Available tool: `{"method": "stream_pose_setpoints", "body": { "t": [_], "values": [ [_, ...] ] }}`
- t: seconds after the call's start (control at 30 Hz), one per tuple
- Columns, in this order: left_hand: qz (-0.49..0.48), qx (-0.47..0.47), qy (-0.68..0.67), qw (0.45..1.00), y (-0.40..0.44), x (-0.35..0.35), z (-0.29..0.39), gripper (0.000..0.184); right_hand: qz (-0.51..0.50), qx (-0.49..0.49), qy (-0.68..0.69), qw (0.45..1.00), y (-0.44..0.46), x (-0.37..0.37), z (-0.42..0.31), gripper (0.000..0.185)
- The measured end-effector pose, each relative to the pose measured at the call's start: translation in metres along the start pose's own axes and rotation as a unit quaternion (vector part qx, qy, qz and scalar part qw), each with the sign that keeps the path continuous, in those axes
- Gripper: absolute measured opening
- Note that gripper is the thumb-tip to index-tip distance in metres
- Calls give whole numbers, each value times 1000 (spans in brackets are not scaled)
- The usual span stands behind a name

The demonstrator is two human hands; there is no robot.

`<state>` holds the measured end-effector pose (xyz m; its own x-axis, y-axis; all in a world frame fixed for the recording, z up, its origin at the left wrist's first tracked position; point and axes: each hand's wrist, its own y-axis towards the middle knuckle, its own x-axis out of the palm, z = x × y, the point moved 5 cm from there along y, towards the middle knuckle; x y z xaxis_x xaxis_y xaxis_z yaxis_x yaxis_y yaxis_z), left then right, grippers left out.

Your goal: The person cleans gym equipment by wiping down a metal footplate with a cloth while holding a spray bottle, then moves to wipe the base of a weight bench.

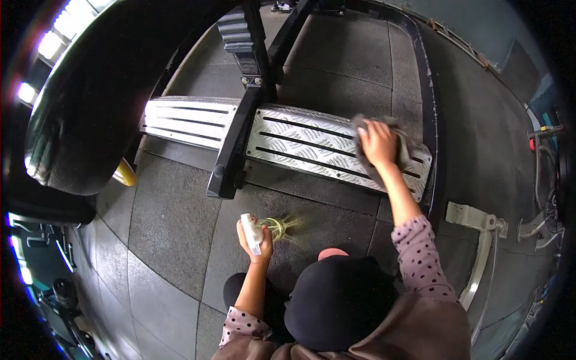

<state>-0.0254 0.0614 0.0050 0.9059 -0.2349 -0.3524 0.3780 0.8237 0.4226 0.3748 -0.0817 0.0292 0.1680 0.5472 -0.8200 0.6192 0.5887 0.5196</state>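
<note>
Cloth (pixel 365 157), dark and blurred, is gripped in my right hand (pixel 380 144) against the right end of a silvery, slotted metal footplate (pixel 300 137). My left hand (pixel 259 245) is closed around the white top of a clear spray bottle (pixel 249 233), nearer me, below a black frame bar (pixel 231 150). I cannot tell whether the bottle touches the dark floor (pixel 174 222).

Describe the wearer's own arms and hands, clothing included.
The left hand and right hand are bare, without gloves. The pale pinkish sleeves have black polka dots and end on the forearms, the right one in a gathered cuff. A plain brown garment drapes over the shoulders. Any rings are too small to tell.
</note>
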Motion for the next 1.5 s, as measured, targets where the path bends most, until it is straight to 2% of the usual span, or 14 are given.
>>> {"method": "stream_pose_setpoints", "body": {
  "t": [0.27, 0.4, 0.53, 0.7, 0.83, 0.97, 1.0, 1.07, 1.1, 1.17, 1.3, 1.37, 1.43, 1.5],
  "values": [
    [-10, 11, 44, 999, 2, -2, 3, 33, -168, -51, 118, 977, 114, 127, -190, 44],
    [-4, 5, 27, 1000, 1, -1, 0, 34, -187, -44, 113, 975, 124, 135, -206, 44],
    [-41, -26, 19, 999, -4, -3, -9, 42, -176, -66, 57, 980, 105, 114, -173, 46],
    [9, 4, -3, 1000, 2, -1, 0, 35, -127, -75, -30, 989, 48, 46, -64, 45],
    [-36, 0, -2, 999, -6, -2, -17, 43, -152, -14, -115, 982, 1, -31, 38, 45],
    [4, 18, 6, 1000, 3, -2, 0, 34, -146, 45, -153, 976, -28, -68, 104, 47],
    [8, 16, 4, 1000, 3, -2, 3, 33, -104, 39, -139, 984, -29, -59, 117, 47],
    [16, 15, 0, 1000, 5, -1, 6, 32, 1, 170, -77, 982, -25, -49, 120, 46],
    [7, 15, 3, 1000, 4, 1, 0, 35, 53, 234, -42, 970, -23, -43, 115, 46],
    [-18, 11, 15, 1000, -6, 0, -16, 42, 72, 206, -30, 975, -4, -25, 69, 44],
    [-25, 15, 6, 1000, -5, 0, -14, 44, -45, 63, 51, 996, 48, 38, -42, 40],
    [-25, 11, 0, 1000, -5, 1, -14, 43, -1, -35, 79, 996, 66, 87, -86, 43],
    [-26, 5, 21, 999, -5, 0, -14, 41, -167, -2, 141, 976, 94, 116, -123, 48],
    [17, 8, 10, 1000, 2, 0, -1, 29, -129, -40, 134, 982, 113, 133, -156, 49]
  ]
}}
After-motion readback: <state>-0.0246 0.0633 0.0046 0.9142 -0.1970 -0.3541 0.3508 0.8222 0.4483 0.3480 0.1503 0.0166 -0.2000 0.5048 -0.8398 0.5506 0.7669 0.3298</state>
